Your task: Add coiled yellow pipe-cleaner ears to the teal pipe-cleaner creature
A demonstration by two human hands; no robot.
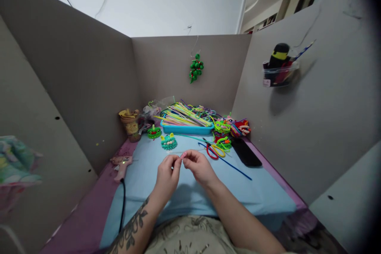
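Observation:
Above the blue cloth, my left hand [167,172] and my right hand [200,166] meet at the fingertips, both closed in a pinch. Between them shows a small pink fuzzy piece [183,154], mostly covered by the fingers; its full shape is hidden. Just beyond my hands sits a teal fuzzy animal-like craft [168,142] with yellow ears. Right of my right hand lie scissors [212,151] with red and yellow handles, and a dark blue pipe cleaner [235,168] stretches slantwise past them.
A blue tray [187,130] of pipe cleaners [187,115] stands at the back. A black phone [245,152] lies right; a pink glue gun [121,166] with a cord and a brown cup [131,126] are left. Grey panels [166,63] enclose the table on three sides.

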